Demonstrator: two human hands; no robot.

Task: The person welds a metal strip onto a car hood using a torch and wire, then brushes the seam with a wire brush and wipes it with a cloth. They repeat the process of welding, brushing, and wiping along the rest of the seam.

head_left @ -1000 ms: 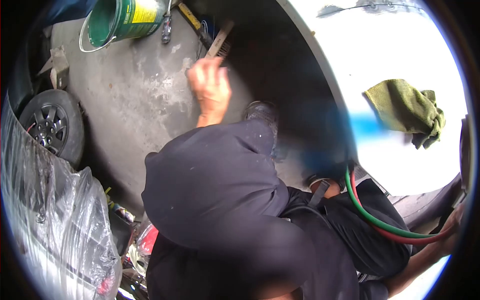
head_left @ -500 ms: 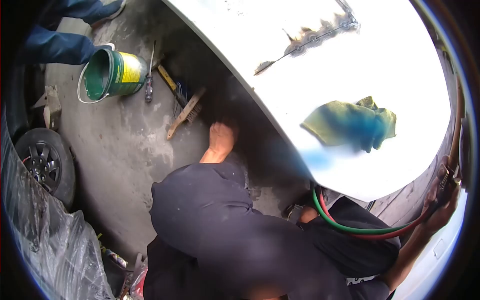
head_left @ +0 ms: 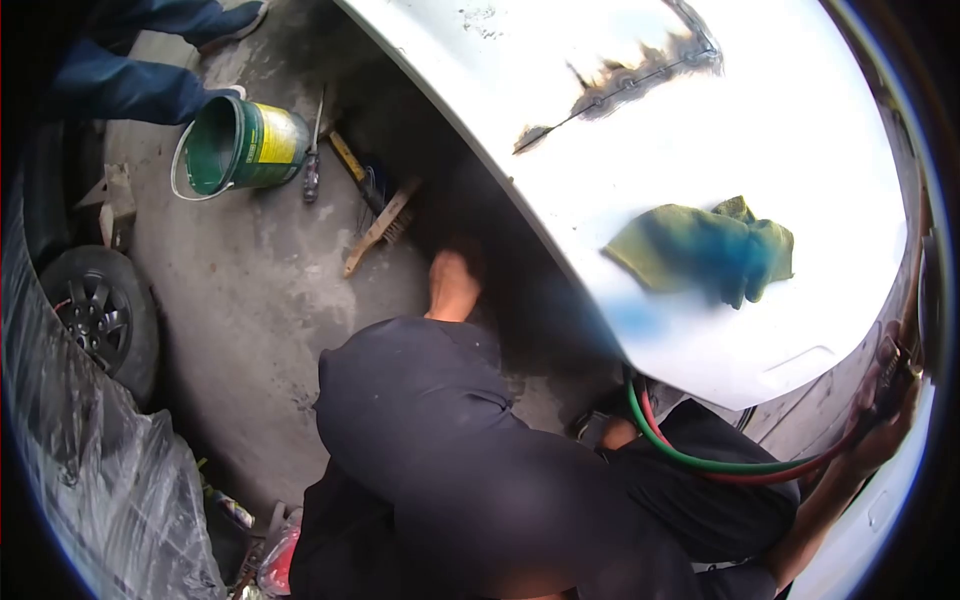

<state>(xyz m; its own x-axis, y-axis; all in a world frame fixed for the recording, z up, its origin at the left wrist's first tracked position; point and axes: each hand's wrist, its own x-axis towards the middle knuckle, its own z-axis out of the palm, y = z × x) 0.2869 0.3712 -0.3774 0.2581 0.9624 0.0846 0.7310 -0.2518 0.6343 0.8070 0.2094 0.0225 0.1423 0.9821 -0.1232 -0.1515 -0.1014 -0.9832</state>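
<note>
My left hand (head_left: 455, 275) is low over the floor at the shaded edge of the white car panel (head_left: 660, 110). Its fingers look curled in, but shadow and blur hide what they hold, if anything. A wooden-handled wire brush (head_left: 383, 228) lies just beyond it, apart from the hand. At the far right, my right hand (head_left: 890, 395) is closed around a gas torch (head_left: 893, 375), whose tube runs up along the picture's edge. From it a green hose (head_left: 720, 461) and a red hose (head_left: 770, 478) loop below the panel's corner.
A green cloth (head_left: 690, 245) lies on the panel, below a scorched seam (head_left: 625, 85). On the floor are a green bucket (head_left: 255, 150), a screwdriver (head_left: 312, 165), a yellow-handled tool (head_left: 347, 155) and a wheel (head_left: 100, 325). Another person's legs (head_left: 135, 85) are at upper left. Plastic sheeting (head_left: 90, 470) hangs at lower left.
My view has shifted slightly, moving the floor objects a little to the right in the picture. My left hand has turned a little and is more blurred. The right hand keeps its grip on the torch.
</note>
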